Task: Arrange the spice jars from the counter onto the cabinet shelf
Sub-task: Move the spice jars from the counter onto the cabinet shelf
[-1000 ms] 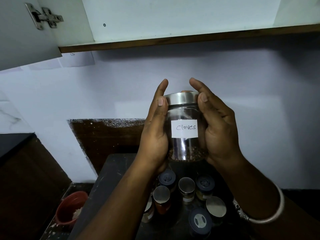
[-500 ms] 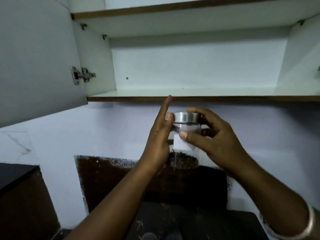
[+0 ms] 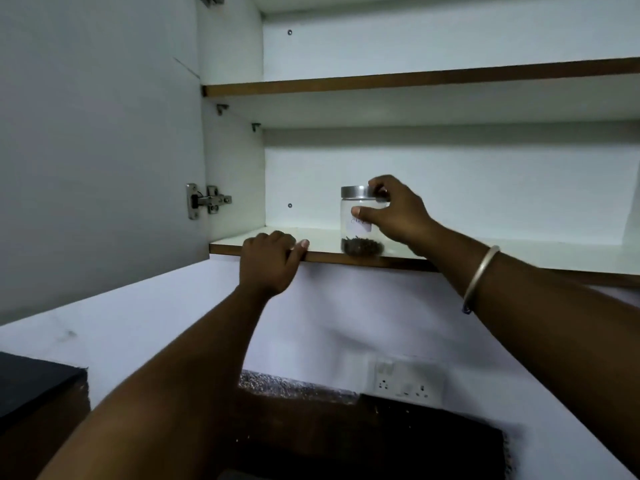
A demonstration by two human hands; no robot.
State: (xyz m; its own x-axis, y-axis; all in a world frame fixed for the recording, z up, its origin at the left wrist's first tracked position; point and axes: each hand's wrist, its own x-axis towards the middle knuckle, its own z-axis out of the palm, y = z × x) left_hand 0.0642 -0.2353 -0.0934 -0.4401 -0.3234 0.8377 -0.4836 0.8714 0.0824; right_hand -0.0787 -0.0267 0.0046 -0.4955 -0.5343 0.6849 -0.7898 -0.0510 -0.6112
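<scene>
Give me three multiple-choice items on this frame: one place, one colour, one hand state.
1. Where is the jar?
A. on the lower shelf
B. on the upper shelf
C. on the counter

2. What colour is the jar's lid?
A. red
B. silver
C. blue

3. What is the left hand doing?
A. holding the jar
B. hanging free
C. gripping the shelf's front edge

Answers:
1 A: its base sits on the lower board, near the front edge.
2 B: the cap is bare silver metal.
3 C: its fingers curl over the edge, while the right hand holds the jar.
</scene>
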